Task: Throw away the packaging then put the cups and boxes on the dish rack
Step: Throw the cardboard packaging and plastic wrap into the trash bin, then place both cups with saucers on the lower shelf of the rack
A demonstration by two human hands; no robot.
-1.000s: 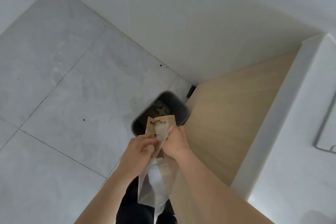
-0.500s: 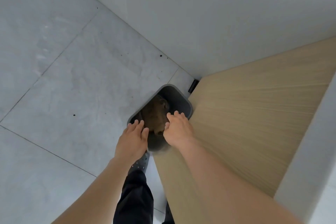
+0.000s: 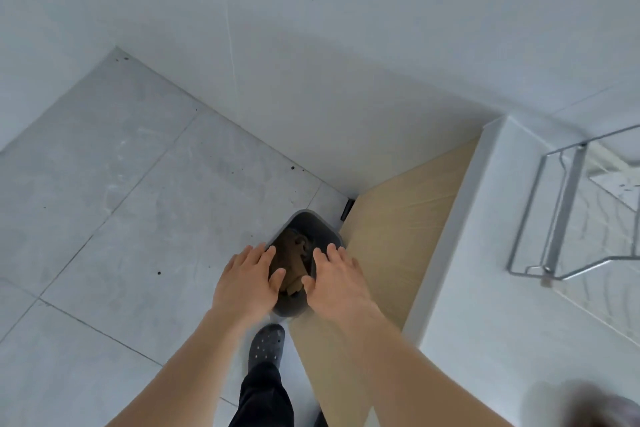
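Note:
A dark grey waste bin (image 3: pixel 313 224) stands on the floor in the corner beside the wooden cabinet side. Brown paper packaging (image 3: pixel 292 262) lies crumpled inside it. My left hand (image 3: pixel 247 279) hovers over the bin's left rim, flat, fingers apart, holding nothing. My right hand (image 3: pixel 337 279) hovers over the right rim, also flat and empty. A metal wire dish rack (image 3: pixel 561 208) sits on the white counter at the right. No cups or boxes can be seen.
The light wooden cabinet side (image 3: pixel 398 239) runs along the right of the bin. The white counter (image 3: pixel 491 305) lies above it. Grey floor tiles (image 3: pixel 121 201) spread to the left. My foot in a dark clog (image 3: pixel 266 345) stands just before the bin.
A second ago both hands held the brown paper bag over the bin. The bag now lies in the bin and both hands are empty. The view has tilted up, showing the counter and dish rack.

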